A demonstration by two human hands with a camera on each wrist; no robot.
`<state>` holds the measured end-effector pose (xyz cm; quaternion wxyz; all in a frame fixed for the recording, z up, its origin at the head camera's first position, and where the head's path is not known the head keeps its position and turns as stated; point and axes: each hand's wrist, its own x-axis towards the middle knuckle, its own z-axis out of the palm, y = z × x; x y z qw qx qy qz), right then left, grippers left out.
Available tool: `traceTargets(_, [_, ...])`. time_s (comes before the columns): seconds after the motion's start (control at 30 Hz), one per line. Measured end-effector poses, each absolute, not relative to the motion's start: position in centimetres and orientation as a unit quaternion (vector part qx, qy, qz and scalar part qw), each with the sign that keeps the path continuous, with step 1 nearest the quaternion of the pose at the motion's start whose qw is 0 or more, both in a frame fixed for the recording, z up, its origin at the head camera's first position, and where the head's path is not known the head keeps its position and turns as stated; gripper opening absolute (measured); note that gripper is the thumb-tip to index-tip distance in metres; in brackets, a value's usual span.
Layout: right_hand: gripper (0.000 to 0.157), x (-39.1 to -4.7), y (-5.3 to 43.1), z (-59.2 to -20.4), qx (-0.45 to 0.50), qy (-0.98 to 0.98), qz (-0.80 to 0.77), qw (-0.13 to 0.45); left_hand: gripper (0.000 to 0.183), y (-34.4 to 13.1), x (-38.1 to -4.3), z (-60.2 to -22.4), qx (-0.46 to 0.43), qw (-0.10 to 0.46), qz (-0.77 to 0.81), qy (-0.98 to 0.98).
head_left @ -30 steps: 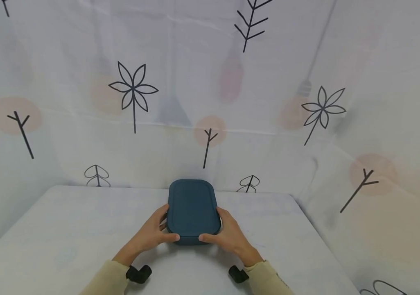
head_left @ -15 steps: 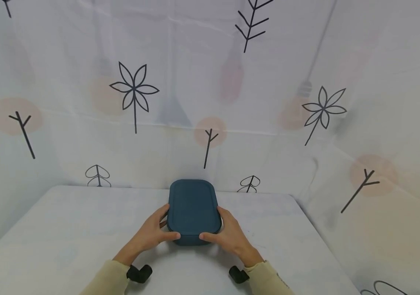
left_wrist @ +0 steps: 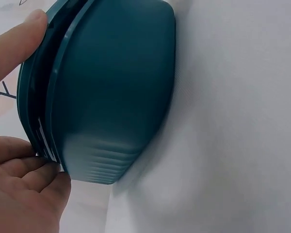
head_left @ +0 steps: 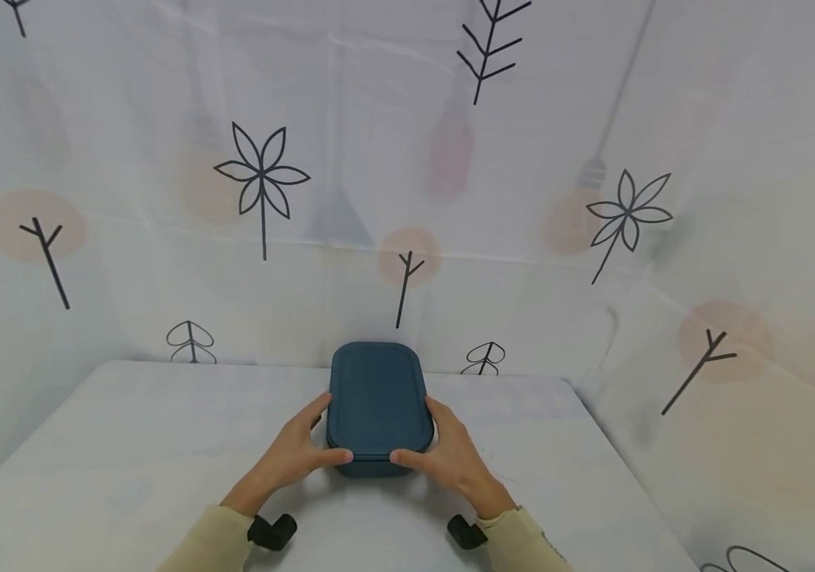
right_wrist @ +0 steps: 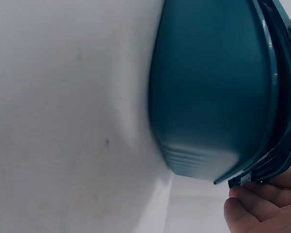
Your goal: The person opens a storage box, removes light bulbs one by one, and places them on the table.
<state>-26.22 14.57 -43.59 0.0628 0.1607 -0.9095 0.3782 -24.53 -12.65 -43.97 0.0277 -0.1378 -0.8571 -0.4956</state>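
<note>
A dark teal lunch box stands on the table's white cloth, its body [head_left: 375, 469] mostly hidden from above by the lid [head_left: 380, 397]. Between lid and body [left_wrist: 111, 82] a dark gap shows in the left wrist view. My left hand [head_left: 295, 450] holds the lid's left side, thumb on the near edge and fingertips under the rim. On the opposite side my right hand [head_left: 453, 453] holds the lid the same way. In the right wrist view, too, the lid's rim stands off the body [right_wrist: 211, 87], with the right fingers [right_wrist: 269, 199] beneath it. What is inside stays hidden.
White cloth covers the table [head_left: 164, 429]. A patterned fabric backdrop [head_left: 350, 199] rises right behind the table's far edge and along its sides. Black wrist cameras [head_left: 273, 532] sit at the cuffs of both cream sleeves [head_left: 210, 540].
The lid has risen slightly off the body with both hands on it, and its far edge sits higher than before. The head view has shifted very little.
</note>
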Motion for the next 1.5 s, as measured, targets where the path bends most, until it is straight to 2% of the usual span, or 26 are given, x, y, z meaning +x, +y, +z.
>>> traceTargets(0.47, [0.112,-25.5,16.1,-42.1,0.151,-0.905,0.389,0.083,0.108,-11.0,-24.5,-42.9,-0.144,0.038,-0.501,-0.852])
traceTargets(0.93, [0.109,-25.5,19.9,-42.1,0.153,-0.906,0.386,0.079,0.106,-7.4,-24.8,-42.9,-0.178,0.052,-0.504,-0.843])
traceTargets(1.5, [0.103,-24.9,24.7,-41.9,0.154,-0.905,0.380,0.114,0.105,-2.8,-25.1,-42.4,-0.197,0.047,-0.495,-0.845])
